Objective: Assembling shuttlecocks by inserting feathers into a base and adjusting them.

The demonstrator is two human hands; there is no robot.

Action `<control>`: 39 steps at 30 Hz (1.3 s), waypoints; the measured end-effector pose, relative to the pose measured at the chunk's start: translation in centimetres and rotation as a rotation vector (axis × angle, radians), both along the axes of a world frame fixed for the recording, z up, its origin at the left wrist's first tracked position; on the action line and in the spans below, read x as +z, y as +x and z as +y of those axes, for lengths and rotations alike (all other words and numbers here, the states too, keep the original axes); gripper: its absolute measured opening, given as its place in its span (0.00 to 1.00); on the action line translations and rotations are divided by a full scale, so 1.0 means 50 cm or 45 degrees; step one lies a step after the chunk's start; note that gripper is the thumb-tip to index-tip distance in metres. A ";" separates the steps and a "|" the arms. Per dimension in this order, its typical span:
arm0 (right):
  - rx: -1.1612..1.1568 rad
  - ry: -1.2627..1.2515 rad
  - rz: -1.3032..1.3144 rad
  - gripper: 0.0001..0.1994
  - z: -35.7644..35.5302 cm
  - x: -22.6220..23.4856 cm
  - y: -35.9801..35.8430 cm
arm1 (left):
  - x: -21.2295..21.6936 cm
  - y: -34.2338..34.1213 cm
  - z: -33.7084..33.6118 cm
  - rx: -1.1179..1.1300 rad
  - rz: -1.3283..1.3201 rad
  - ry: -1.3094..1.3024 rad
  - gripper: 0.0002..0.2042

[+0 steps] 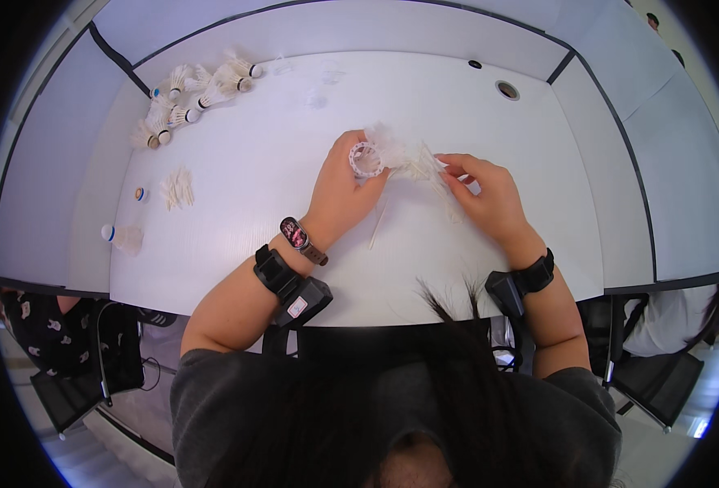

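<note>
Two hands (pixel 339 195) (pixel 489 199) grip white feathered shuttlecock (pixel 384 150).

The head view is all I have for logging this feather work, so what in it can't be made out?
- Left hand: its fingers curl round a white ring, hiding the grip.
- Right hand: what its fingers pinch is lost among the white feathers.
- Loose feather pile: too small to count.
- Shuttlecocks: crowded near the rim, number unclear.
- Near table edge: covered by hair and forearms.

Both hands (pixel 339 195) (pixel 489 199) on feathered shuttlecock (pixel 384 150)
</note>
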State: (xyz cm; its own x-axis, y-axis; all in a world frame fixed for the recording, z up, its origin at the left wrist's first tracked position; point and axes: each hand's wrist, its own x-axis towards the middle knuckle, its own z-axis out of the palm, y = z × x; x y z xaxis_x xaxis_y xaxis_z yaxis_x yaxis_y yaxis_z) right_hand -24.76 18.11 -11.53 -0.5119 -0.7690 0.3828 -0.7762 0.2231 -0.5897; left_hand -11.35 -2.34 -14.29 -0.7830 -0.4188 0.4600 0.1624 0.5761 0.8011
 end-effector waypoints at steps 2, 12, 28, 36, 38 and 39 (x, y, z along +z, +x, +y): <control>0.032 -0.099 -0.100 0.15 -0.005 -0.001 0.002 | -0.002 -0.003 0.001 -0.059 0.108 -0.036 0.14; 0.183 -0.126 0.121 0.11 -0.008 0.001 0.005 | -0.003 0.009 -0.001 -0.297 -0.098 0.064 0.16; 0.176 -0.234 -0.327 0.13 -0.013 -0.001 0.014 | 0.013 0.008 0.004 -0.321 0.011 -0.014 0.14; 0.202 -0.300 -0.829 0.12 -0.013 -0.004 0.009 | 0.009 0.009 0.006 -0.236 -0.010 0.088 0.13; 0.249 -0.331 -1.028 0.12 -0.009 0.001 0.008 | 0.008 0.009 0.007 -0.230 -0.016 0.102 0.13; 0.251 -0.318 -1.027 0.12 -0.008 0.003 0.008 | 0.008 0.009 0.007 -0.228 -0.003 0.110 0.13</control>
